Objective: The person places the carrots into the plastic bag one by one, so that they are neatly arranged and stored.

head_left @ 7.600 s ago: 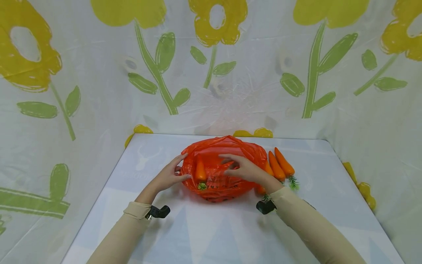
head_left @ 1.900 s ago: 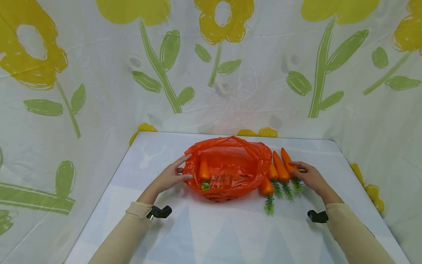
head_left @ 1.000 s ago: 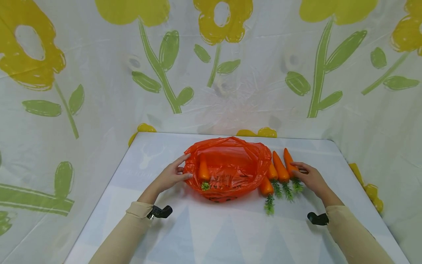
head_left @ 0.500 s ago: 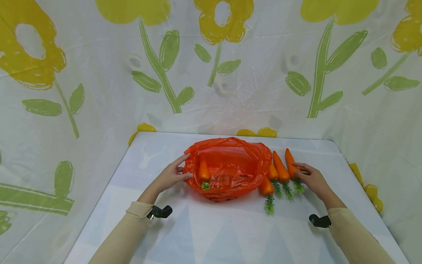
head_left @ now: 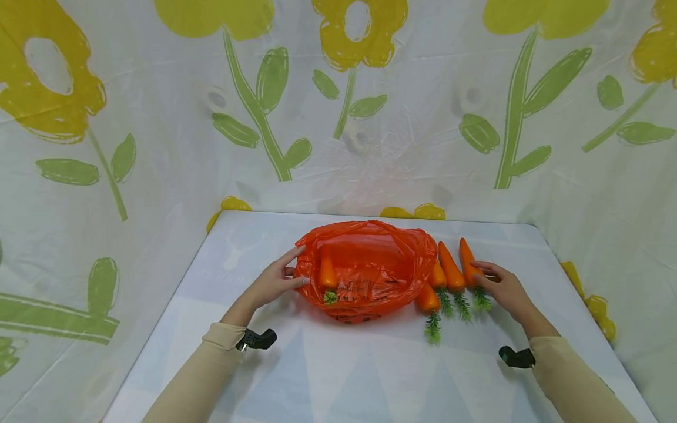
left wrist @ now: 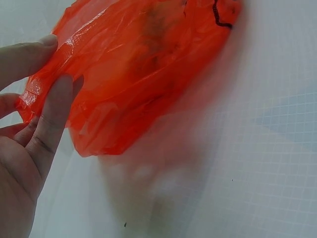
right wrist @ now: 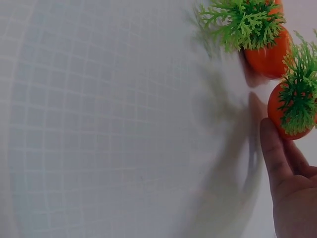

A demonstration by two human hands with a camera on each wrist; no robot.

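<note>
An orange-red plastic bag [head_left: 378, 247] lies with its mouth spread wide towards me in the head view. Inside at its left is an orange carrot [head_left: 328, 273]. My left hand [head_left: 268, 285] holds the bag's left rim, thumb and fingers on either side of the film in the left wrist view. Beyond the bag's right side, my right hand [head_left: 499, 288] pinches the rightmost carrot [head_left: 466, 258], thumb and fingertips at its side. The right wrist view shows this carrot's green leafy top [right wrist: 299, 96] close up; the grip's far side is hidden.
Several more carrots, leafy tops towards me, lie between the bag and my right hand; the nearest carrot [head_left: 428, 298] is partly behind the bag. All rest on a pale patterned table [head_left: 338, 376]. A flower-printed curtain [head_left: 402, 153] hangs behind it.
My right hand has left the bag's mouth for the rightmost carrot. Over the last two seconds that carrot has shifted slightly right, away from its neighbour. My left hand stays at the rim.
</note>
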